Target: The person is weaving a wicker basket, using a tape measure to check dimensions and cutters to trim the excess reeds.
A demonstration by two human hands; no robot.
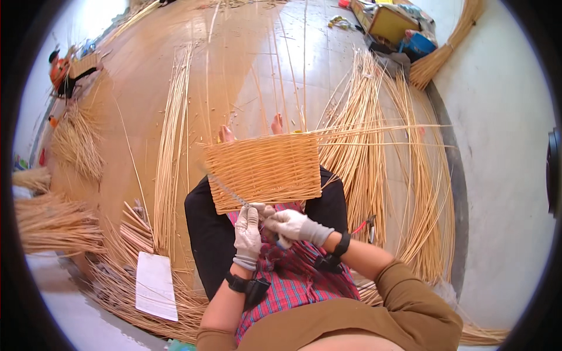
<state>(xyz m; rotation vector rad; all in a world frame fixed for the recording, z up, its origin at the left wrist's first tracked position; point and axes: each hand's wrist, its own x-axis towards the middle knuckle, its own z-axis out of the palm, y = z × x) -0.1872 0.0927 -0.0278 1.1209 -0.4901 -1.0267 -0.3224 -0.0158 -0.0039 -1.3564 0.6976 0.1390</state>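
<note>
A woven wicker panel [263, 169] with a thick lower rim rests across my lap, tilted towards me. My left hand [248, 234], in a white glove, pinches the strip of a tape measure [230, 193] just below the panel's lower edge. The strip slants up to the left across the weave, its far end blurred. Close beside it, my gloved right hand [293, 225] is closed, with a dark and bluish piece, apparently the tape's case, partly hidden under its fingers.
Long loose canes stick out from the panel's upper right. Bundles of cane [360, 140] lie on the right, more strands [172, 146] on the left. Red-handled pliers [370, 228] are by my right thigh, a white sheet [156, 286] at lower left. Another person [60, 73] sits far left.
</note>
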